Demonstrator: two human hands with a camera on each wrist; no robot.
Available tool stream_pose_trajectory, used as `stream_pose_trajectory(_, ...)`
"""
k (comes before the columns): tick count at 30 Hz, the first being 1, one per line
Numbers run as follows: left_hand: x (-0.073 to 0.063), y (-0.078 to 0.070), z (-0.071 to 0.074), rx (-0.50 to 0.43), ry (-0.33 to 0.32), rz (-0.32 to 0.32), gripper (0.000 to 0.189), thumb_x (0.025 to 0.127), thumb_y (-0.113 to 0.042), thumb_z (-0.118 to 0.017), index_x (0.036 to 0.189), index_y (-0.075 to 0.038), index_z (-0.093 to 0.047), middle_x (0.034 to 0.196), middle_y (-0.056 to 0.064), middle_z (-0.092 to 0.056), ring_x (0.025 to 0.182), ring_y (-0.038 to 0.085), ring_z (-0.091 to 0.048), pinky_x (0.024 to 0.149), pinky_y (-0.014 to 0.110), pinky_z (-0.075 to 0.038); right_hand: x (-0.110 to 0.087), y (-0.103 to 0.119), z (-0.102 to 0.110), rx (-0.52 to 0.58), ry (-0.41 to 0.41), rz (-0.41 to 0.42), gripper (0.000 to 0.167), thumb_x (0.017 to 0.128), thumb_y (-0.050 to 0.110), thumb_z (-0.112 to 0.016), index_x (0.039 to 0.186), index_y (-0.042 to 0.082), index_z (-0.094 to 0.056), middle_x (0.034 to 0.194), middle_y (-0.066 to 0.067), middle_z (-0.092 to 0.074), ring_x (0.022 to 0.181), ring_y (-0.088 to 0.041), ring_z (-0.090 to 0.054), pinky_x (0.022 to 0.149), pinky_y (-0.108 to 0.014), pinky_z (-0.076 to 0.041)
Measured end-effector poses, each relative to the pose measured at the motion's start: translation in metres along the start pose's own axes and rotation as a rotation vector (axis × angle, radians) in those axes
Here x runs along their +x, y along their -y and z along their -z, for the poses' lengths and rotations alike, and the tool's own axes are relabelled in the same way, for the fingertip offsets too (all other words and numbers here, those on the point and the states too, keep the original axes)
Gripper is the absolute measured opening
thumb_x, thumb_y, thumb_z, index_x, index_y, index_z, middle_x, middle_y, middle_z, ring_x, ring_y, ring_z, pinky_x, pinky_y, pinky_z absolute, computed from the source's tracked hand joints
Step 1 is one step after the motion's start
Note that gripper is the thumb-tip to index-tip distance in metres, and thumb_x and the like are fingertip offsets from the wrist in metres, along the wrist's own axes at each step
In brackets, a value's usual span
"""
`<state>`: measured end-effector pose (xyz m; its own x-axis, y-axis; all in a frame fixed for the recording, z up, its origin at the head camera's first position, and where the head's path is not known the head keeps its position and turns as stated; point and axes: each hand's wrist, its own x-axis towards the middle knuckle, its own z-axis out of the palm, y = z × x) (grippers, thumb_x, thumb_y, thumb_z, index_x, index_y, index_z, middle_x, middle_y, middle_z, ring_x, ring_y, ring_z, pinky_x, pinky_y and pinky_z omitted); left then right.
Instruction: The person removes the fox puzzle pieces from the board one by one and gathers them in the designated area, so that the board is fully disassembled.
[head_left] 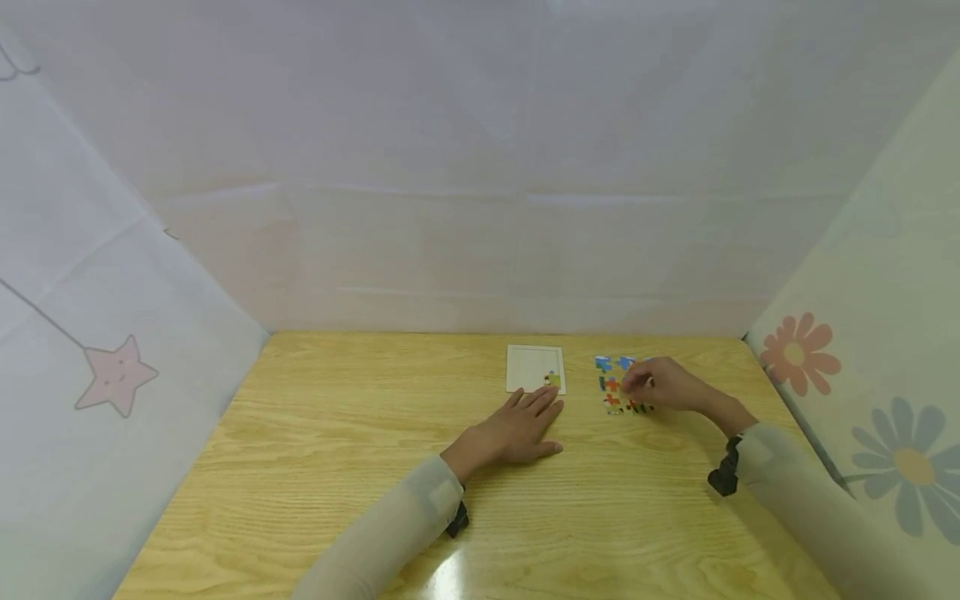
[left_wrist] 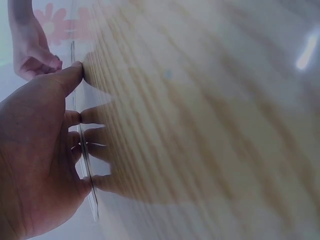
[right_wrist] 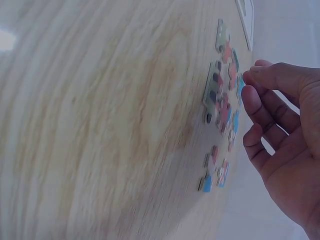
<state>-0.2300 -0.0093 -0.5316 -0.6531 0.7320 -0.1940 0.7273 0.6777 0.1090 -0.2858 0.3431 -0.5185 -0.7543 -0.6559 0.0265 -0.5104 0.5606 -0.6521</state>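
Observation:
My left hand (head_left: 521, 432) lies with its fingers stretched out on the table, their tips at the near edge of a pale square puzzle tray (head_left: 525, 367). A few joined puzzle pieces (head_left: 552, 379) sit in the tray's near right corner. To the right, my right hand (head_left: 663, 385) is over loose, colourful jigsaw pieces (head_left: 612, 385). In the right wrist view its thumb and forefinger (right_wrist: 265, 75) come together while the other fingers are loosely bent. Whether a small piece is between the fingertips cannot be made out. The hand covers some pieces in the head view.
A wooden table (head_left: 337, 417) carries everything. Behind it hangs a pale cloth wall (head_left: 450, 250), with printed side cloths at left and right, one bearing a star (head_left: 116, 375), the other flowers (head_left: 801, 354). A dark band (head_left: 726, 467) sits at the right wrist.

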Motion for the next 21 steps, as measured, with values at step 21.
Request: stream_pose_trajectory(21, 0.0, 0.0, -0.002, 0.006, -0.003, 0.004, 0.08, 0.11, -0.061, -0.04, 0.172, -0.015, -0.018, 0.179, 0.006, -0.006, 0.165, 0.021, -0.006, 0.132, 0.05, -0.014, 0.04, 0.023, -0.015, 0.058, 0.006, -0.049, 0.015, 0.102, 0.005, -0.07, 0.115, 0.002, -0.078, 0.107, -0.014, -0.077, 0.088, -0.019, -0.072, 0.075, -0.03, -0.06)
